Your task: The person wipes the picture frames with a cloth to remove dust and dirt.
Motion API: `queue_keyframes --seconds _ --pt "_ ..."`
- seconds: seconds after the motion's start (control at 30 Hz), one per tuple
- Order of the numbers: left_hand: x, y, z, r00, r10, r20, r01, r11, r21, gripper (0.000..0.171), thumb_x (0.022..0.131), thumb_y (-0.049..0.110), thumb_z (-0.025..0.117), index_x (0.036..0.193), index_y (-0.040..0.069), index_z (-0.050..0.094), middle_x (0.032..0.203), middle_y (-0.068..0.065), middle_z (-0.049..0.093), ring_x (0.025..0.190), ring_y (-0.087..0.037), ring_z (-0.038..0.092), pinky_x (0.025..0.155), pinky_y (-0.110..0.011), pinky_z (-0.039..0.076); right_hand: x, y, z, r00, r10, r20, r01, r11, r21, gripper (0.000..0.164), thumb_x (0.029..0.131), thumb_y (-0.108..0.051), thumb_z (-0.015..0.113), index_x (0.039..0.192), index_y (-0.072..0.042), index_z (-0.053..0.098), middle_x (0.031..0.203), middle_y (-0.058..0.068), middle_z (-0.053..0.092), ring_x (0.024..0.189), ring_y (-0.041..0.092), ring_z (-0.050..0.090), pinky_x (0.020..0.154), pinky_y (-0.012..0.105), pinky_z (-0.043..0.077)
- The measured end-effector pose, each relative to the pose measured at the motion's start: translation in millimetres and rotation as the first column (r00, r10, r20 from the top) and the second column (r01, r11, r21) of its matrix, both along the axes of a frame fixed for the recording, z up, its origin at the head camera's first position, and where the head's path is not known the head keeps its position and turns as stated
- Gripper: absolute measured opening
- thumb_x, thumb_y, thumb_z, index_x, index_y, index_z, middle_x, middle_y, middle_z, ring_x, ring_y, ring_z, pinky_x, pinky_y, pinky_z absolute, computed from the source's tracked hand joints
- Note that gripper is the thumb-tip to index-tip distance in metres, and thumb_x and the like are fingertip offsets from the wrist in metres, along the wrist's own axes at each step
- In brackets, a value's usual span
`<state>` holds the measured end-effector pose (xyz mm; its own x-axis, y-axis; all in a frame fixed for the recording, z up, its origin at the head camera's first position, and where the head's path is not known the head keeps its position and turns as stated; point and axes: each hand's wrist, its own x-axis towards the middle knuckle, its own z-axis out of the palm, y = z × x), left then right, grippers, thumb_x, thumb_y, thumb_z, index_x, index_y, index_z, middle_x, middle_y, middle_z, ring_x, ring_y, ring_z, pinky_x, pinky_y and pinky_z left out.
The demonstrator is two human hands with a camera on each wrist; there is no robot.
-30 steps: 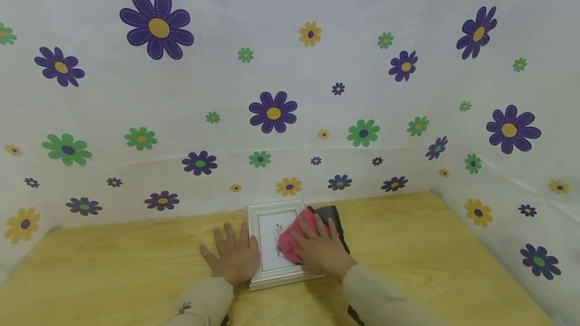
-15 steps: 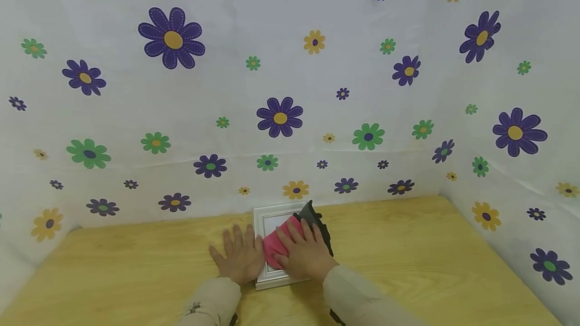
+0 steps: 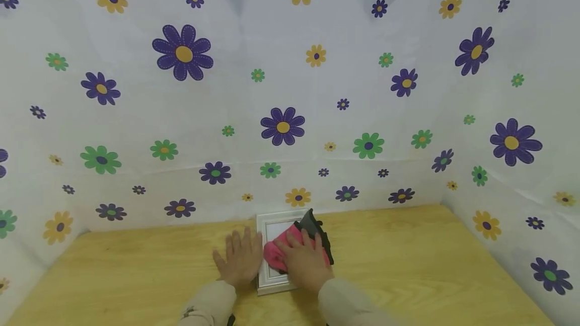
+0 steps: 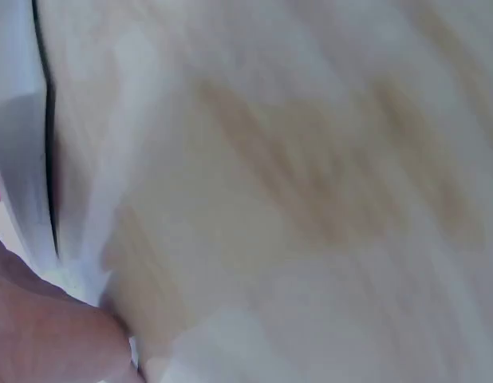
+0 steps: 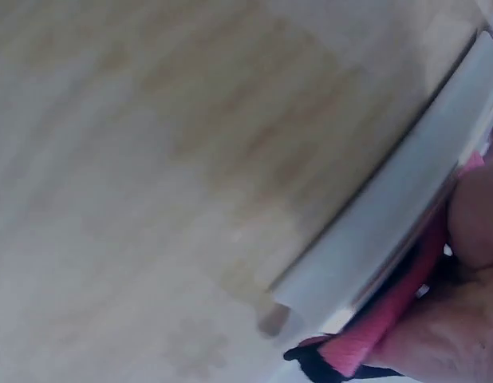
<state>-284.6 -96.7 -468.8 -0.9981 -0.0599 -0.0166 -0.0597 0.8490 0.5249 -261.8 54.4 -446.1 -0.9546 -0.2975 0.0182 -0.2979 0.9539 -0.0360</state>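
Note:
A silver-white picture frame (image 3: 274, 289) lies face up on the wooden table. Across its face is a pink and dark grey cloth (image 3: 274, 254), bunched at the left, with its grey corner sticking up past the frame's right side. My right hand (image 3: 306, 264) presses the cloth onto the frame with fingers extended and spread. Along the frame's left edge my left hand (image 3: 241, 260) rests palm down, its thumb side against the moulding. The left wrist view catches only the frame's edge (image 4: 21, 136) and part of that hand. Most of the picture is hidden beneath cloth and hand.
The light wooden table (image 3: 408, 265) stretches to both sides of the frame. Behind it and at the sides hangs a white curtain (image 3: 244, 104) printed with purple, green and yellow flowers, its lower edge close behind the frame.
My right hand has slid the cloth leftward over the frame, and the cloth's grey corner has folded up. The left hand stays at the frame's left edge. The head view has shifted slightly.

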Motion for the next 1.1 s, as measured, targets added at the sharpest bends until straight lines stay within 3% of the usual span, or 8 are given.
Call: queue_keyframes --seconds 0.1,0.27,0.4,0.5,0.6,0.87,1.0,1.1 --pt "-0.2 -4.1 4.2 1.0 0.008 0.022 -0.008 0.999 0.034 0.068 0.09 0.054 0.007 0.143 0.011 0.014 0.145 -0.02 0.005 0.13 -0.038 0.0 0.093 -0.063 -0.01 -4.3 3.4 -5.6 0.998 0.006 -0.061 -0.007 1.0 -0.02 0.064 0.072 -0.02 0.07 0.13 -0.03 0.044 0.134 0.0 0.042 0.123 0.038 0.03 0.095 0.061 0.019" --pt "-1.8 -12.8 16.8 1.0 -0.024 0.01 0.023 0.999 0.046 0.067 0.09 0.054 0.004 0.143 0.013 0.009 0.145 -0.02 0.0 0.13 -0.04 -0.003 0.092 -0.065 -0.007 -12.2 16.6 -5.5 0.994 -0.015 -0.109 0.002 0.992 -0.123 0.032 0.088 -0.029 0.053 0.12 -0.023 0.051 0.119 -0.003 0.056 0.115 0.035 0.043 0.089 0.061 0.029" --pt "0.3 -21.7 26.6 0.998 -0.065 0.012 0.064 0.997 0.047 0.066 0.09 0.054 0.002 0.143 0.014 0.003 0.145 -0.019 -0.008 0.129 -0.04 -0.01 0.091 -0.065 -0.011 -13.8 28.4 3.2 0.994 -0.042 -0.097 0.013 0.961 -0.277 0.028 0.095 -0.03 0.037 0.118 -0.021 0.05 0.102 -0.001 0.064 0.104 0.031 0.053 0.083 0.058 0.037" --pt "2.6 -29.7 30.0 0.997 -0.082 0.014 0.082 0.996 0.04 0.067 0.089 0.055 0.0 0.143 0.014 0.0 0.144 -0.019 -0.012 0.128 -0.04 -0.013 0.089 -0.065 -0.013 -11.9 36.8 14.5 0.991 -0.032 -0.128 -0.014 0.938 -0.347 0.025 0.095 -0.028 0.038 0.116 -0.02 0.05 0.082 -0.003 0.061 0.08 0.021 0.058 0.071 0.043 0.048" --pt "4.8 -38.1 31.6 0.996 -0.09 0.015 0.089 0.995 0.032 0.068 0.089 0.056 -0.001 0.143 0.015 -0.002 0.144 -0.019 -0.014 0.128 -0.039 -0.015 0.089 -0.064 -0.015 -6.5 43.9 27.3 0.984 -0.018 -0.177 -0.048 0.932 -0.36 0.026 0.095 -0.031 0.037 0.116 -0.021 0.049 0.072 -0.007 0.052 0.064 0.012 0.048 0.058 0.029 0.046" --pt "13.4 -58.9 31.0 0.994 -0.107 0.004 0.107 0.994 0.004 0.065 0.09 0.054 0.002 0.143 0.017 -0.004 0.143 -0.017 -0.018 0.127 -0.038 -0.018 0.089 -0.061 -0.019 40.3 44.6 54.2 0.988 0.084 -0.126 -0.122 0.937 -0.328 0.022 0.094 -0.029 0.041 0.115 -0.029 0.047 0.081 -0.009 0.054 0.07 0.01 0.048 0.059 0.029 0.047" --pt "20.4 -67.3 30.1 0.993 -0.117 0.021 0.117 0.993 0.003 0.065 0.09 0.055 0.002 0.142 0.018 -0.006 0.143 -0.016 -0.02 0.127 -0.038 -0.019 0.088 -0.061 -0.02 75.4 42.2 64.6 0.991 0.133 0.007 -0.128 0.965 -0.227 0.055 0.075 -0.056 0.058 0.123 -0.03 0.044 0.107 -0.004 0.057 0.094 0.024 0.054 0.076 0.049 0.046" --pt "25.9 -72.3 29.8 0.993 -0.114 0.025 0.115 0.993 -0.013 0.066 0.089 0.056 0.001 0.143 0.018 -0.005 0.143 -0.017 -0.019 0.126 -0.038 -0.019 0.089 -0.061 -0.02 97.3 37.8 65.0 0.981 0.161 0.104 -0.146 0.98 -0.136 0.086 0.058 -0.077 0.052 0.129 -0.03 0.042 0.127 -0.004 0.048 0.111 0.038 0.044 0.082 0.061 0.036"
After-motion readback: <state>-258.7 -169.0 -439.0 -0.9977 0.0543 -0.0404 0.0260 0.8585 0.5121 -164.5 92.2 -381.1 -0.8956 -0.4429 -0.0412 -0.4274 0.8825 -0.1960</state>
